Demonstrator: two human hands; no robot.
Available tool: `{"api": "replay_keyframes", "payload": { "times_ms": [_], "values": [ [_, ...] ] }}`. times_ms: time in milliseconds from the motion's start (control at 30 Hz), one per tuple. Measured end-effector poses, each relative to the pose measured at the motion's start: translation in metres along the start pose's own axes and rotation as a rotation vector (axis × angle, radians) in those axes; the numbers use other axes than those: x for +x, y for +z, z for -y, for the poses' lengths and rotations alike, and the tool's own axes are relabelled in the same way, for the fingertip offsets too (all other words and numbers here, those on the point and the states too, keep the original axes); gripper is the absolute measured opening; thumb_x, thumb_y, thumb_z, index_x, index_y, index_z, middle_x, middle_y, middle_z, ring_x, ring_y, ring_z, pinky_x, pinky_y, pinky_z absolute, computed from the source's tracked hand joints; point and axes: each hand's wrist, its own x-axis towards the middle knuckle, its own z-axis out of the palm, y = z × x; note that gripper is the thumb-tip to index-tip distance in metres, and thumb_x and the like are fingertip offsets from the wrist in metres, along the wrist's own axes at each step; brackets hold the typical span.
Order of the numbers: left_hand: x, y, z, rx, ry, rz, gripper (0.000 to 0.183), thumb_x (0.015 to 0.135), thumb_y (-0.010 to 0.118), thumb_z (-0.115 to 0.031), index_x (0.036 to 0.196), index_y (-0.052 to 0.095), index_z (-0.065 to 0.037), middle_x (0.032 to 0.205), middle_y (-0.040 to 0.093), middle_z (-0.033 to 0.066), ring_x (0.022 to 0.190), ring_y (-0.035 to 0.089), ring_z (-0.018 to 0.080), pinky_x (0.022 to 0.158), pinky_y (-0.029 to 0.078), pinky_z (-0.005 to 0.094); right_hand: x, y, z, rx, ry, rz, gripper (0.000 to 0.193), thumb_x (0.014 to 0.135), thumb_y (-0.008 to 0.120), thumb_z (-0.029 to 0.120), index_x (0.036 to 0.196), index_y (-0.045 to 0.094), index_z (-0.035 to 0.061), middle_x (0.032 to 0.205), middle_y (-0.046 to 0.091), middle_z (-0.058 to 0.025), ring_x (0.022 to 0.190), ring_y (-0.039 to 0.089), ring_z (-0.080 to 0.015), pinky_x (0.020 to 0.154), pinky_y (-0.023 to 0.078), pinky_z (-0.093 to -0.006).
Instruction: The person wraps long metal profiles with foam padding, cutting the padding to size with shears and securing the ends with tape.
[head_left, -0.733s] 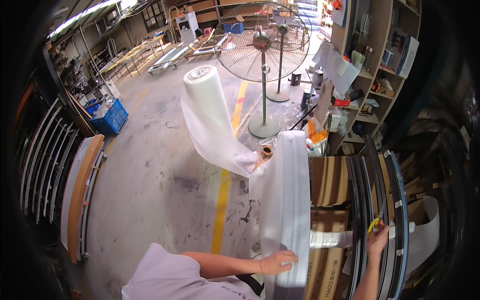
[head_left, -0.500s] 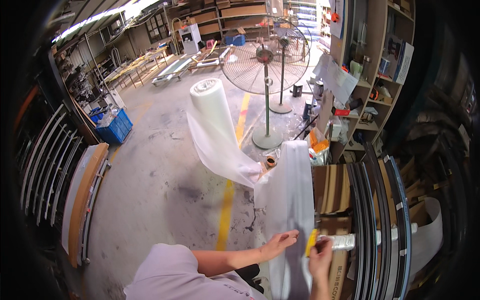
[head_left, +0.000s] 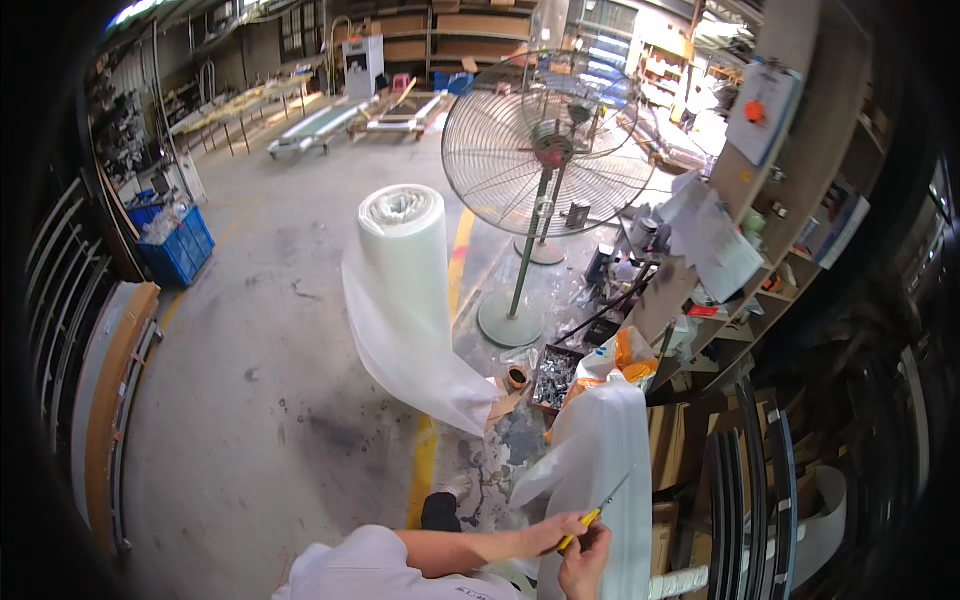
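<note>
A yellow-handled utility knife (head_left: 592,517) with a long thin blade points up and away from me over the long bundle. My right hand (head_left: 587,562) is closed around its handle from the right. From the left, my left hand (head_left: 547,535) reaches across with its fingers closed at the same handle. Beneath the hands lies a long bundle wrapped in white foam sheet (head_left: 622,440), with a loose flap at its left side. A big roll of white foam sheet (head_left: 415,280) stands upright on the floor beyond, its free end trailing toward the bundle.
Two pedestal fans (head_left: 512,318) stand past the bundle. A box of small metal parts (head_left: 556,378) and plastic bags (head_left: 625,355) lie near its far end. Shelves (head_left: 800,200) and a rack of dark profiles (head_left: 728,500) are on the right. A blue crate (head_left: 180,250) sits at left.
My left hand has come off the foam wrap to the knife in my right hand. The knife now points away, its blade showing. The view has shifted to the right.
</note>
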Motion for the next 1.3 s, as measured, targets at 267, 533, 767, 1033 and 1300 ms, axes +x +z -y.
{"api": "replay_keyframes", "payload": {
  "times_ms": [267, 533, 767, 1033, 1300],
  "values": [
    [-0.018, -0.189, -0.284, 0.672, 0.367, -0.599, 0.045, 0.096, 0.069, -0.033, 0.127, 0.062, -0.001, 0.103, 0.069, 0.0066, 0.091, 0.064, 0.0192, 0.083, 0.053, 0.0338, 0.117, 0.148, 0.083, -0.518, -0.049, 0.299, 0.047, 0.091, 0.071, 0.009, 0.133, 0.056, -0.0049, 0.113, 0.066, -0.0149, 0.095, 0.068, -0.021, 0.084, 0.057, -0.0339],
    [-0.048, -0.364, -0.652, 1.876, -0.097, -1.481, 0.083, 0.076, 0.08, -0.047, 0.136, 0.052, 0.002, 0.135, 0.057, 0.0223, 0.133, 0.05, 0.0368, 0.107, 0.046, 0.0571, 0.132, 0.144, 0.081, -0.733, 0.172, 0.188, 0.043, 0.094, 0.073, 0.015, 0.132, 0.062, -0.0018, 0.115, 0.067, -0.0186, 0.09, 0.067, -0.0277, 0.081, 0.056, -0.0376],
    [-0.023, -0.401, -0.668, 2.015, -0.178, -1.349, 0.069, 0.08, 0.073, -0.047, 0.128, 0.061, 0.0, 0.132, 0.062, 0.0245, 0.128, 0.056, 0.0388, 0.104, 0.047, 0.056, 0.105, 0.141, 0.086, -0.759, 0.396, 0.033, 0.042, 0.095, 0.069, 0.016, 0.133, 0.061, -0.0006, 0.121, 0.068, -0.0191, 0.102, 0.068, -0.0285, 0.089, 0.056, -0.0397],
    [0.002, -0.467, -0.638, 2.309, 0.821, -1.165, 0.051, 0.094, 0.068, -0.029, 0.133, 0.061, 0.003, 0.132, 0.063, 0.0248, 0.122, 0.059, 0.04, 0.107, 0.046, 0.0505, 0.046, 0.122, 0.062, -0.736, 0.281, -0.006, 0.044, 0.098, 0.063, 0.024, 0.136, 0.057, 0.0025, 0.127, 0.06, -0.0223, 0.119, 0.058, -0.0427, 0.103, 0.048, -0.0475],
    [0.005, -0.105, -0.322, 2.563, 0.563, -0.268, 0.043, 0.101, 0.061, -0.031, 0.132, 0.065, -0.001, 0.128, 0.065, 0.0277, 0.119, 0.06, 0.0424, 0.102, 0.046, 0.0555, -0.11, 0.068, 0.034, -0.652, 0.277, -0.272, 0.041, 0.099, 0.063, 0.025, 0.133, 0.054, 0.004, 0.131, 0.056, -0.021, 0.122, 0.056, -0.0421, 0.102, 0.048, -0.0492]
  ]
}}
